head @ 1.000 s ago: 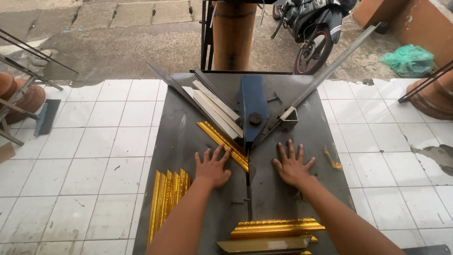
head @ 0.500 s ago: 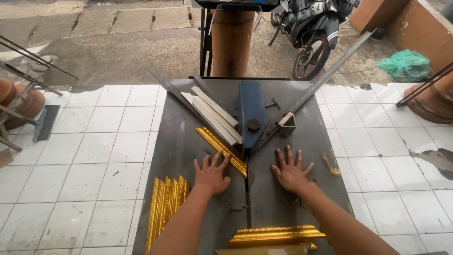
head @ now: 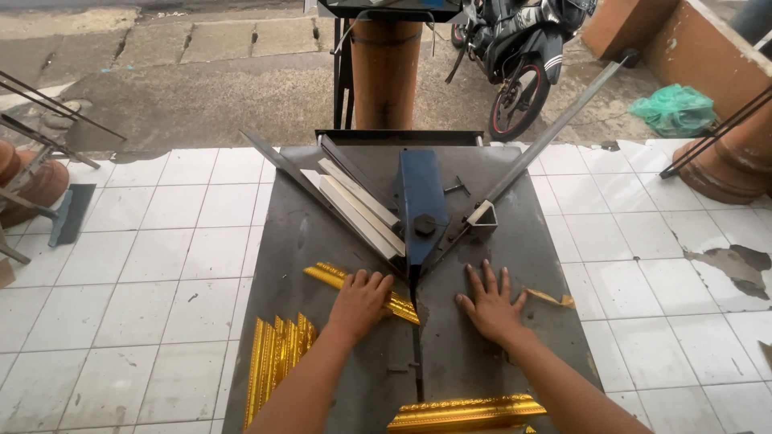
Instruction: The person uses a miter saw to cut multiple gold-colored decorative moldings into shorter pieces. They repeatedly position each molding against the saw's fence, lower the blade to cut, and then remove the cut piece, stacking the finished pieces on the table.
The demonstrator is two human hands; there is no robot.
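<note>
Hands unmoved; gold moulding (head: 366,291) under left fingers (head: 371,281).

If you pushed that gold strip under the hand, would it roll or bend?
The gold moulding strip would probably slide, not roll: it lies flat on the metal table and looks ridged, not round. It seems stiff, since it stays straight under the left hand. Its carved gilt face may scratch or chip.

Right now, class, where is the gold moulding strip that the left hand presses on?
In the head view, the gold moulding strip lies slanted on the grey metal table, left of centre, under the left hand, beside the blue blade housing.
</note>
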